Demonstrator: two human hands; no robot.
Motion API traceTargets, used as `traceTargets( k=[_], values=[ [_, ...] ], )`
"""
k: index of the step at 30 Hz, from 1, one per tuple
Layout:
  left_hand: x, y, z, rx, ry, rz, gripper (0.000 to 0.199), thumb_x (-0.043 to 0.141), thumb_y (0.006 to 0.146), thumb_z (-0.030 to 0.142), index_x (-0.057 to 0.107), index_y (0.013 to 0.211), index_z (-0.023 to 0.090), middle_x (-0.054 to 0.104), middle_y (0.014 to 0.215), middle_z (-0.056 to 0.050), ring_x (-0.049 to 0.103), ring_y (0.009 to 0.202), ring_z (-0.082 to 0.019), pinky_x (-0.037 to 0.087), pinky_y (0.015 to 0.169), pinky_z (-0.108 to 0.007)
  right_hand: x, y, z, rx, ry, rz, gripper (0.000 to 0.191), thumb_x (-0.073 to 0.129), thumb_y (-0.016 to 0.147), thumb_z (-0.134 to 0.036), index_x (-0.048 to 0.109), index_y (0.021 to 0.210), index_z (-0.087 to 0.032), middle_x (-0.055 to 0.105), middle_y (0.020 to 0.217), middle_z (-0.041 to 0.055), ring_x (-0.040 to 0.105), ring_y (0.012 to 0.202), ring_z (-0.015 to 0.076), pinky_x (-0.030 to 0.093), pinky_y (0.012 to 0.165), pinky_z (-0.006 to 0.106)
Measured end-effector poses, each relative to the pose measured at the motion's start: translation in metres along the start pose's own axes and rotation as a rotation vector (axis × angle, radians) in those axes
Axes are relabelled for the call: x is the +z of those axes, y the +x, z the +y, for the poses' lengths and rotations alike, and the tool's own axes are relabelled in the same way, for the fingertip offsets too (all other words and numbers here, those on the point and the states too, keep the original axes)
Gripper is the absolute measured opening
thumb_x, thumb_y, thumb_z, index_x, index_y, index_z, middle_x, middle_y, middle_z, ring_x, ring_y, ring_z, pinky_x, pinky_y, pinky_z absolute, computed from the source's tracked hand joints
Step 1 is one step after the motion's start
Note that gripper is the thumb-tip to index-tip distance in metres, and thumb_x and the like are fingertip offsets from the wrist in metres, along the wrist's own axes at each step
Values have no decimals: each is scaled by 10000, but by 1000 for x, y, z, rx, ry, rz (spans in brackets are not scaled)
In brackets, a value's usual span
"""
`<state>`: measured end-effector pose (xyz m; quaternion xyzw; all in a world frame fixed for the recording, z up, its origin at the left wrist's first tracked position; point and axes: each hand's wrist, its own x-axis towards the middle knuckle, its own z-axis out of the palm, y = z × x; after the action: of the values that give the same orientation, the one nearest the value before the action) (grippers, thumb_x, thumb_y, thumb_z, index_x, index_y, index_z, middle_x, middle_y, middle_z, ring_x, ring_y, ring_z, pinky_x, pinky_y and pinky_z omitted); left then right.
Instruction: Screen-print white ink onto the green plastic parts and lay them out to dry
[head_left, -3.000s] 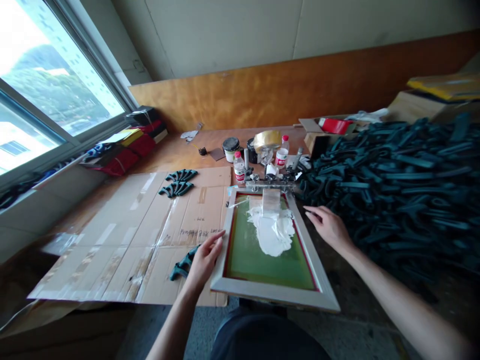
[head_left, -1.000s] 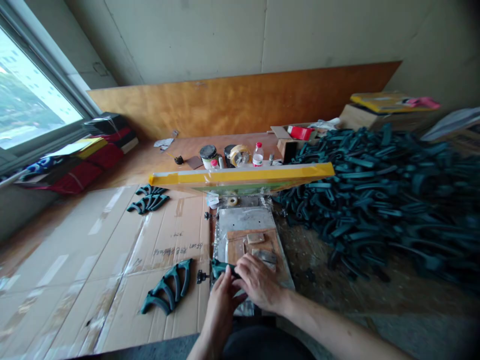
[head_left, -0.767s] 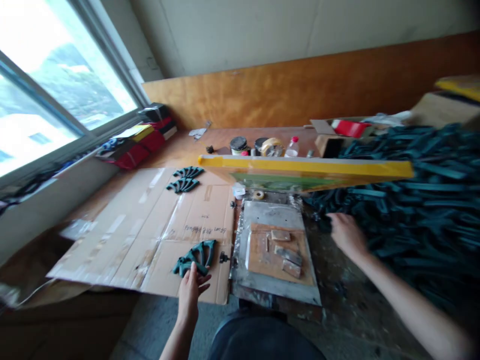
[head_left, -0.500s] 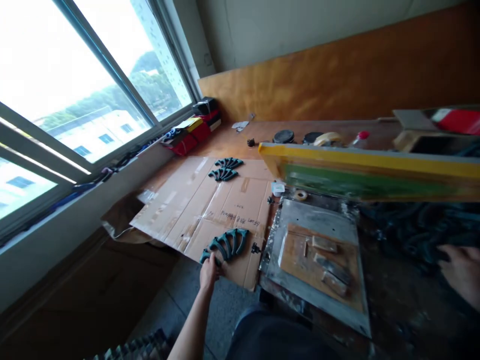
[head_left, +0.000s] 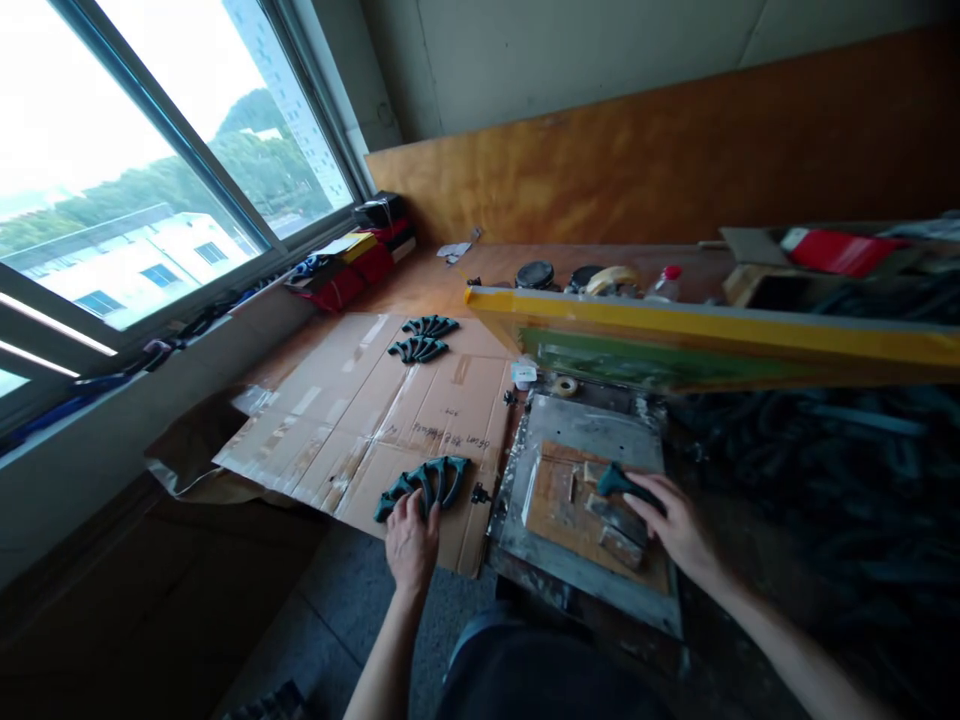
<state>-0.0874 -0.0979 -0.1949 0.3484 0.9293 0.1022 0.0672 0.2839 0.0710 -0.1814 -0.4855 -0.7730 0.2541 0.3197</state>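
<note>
My right hand (head_left: 679, 530) grips a dark green curved handle-like piece (head_left: 619, 482) and holds it over a wooden board (head_left: 551, 500) with small blocks (head_left: 621, 545) on it. My left hand (head_left: 412, 545) rests at a fanned row of similar dark green pieces (head_left: 446, 480) on a flattened cardboard sheet (head_left: 352, 400). Its thumb and fingers are apart and touch the row's near side; the fingertips partly cover the pieces. Farther back on the cardboard lie two small fans of the same pieces (head_left: 420, 348).
A yellow-edged screen frame (head_left: 720, 325) stands tilted up behind the metal plate (head_left: 592, 420). A heap of dark pieces (head_left: 825, 470) fills the right side. Tape rolls (head_left: 566, 386), a red-capped bottle (head_left: 666, 284) and an open carton (head_left: 757, 255) sit farther back. Windows line the left.
My right hand has come left from the dark heap, bringing a dark green piece over the board. My left hand has shifted along the near row, whose end piece now lies closer in. The view turned right.
</note>
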Motion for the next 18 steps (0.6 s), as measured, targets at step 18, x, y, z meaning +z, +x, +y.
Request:
traceTargets(
  k=[18],
  values=[
    [21,93,12,187,68,18,511,635,779,508,659,1205,226,542,1399,-92,405,1327,-341,326,1083,-461,49,-11,28,-425,-454,73,354,444,898,-206,684,1154,-256,635,1029,76,589,922,190,505,816,304]
  ],
)
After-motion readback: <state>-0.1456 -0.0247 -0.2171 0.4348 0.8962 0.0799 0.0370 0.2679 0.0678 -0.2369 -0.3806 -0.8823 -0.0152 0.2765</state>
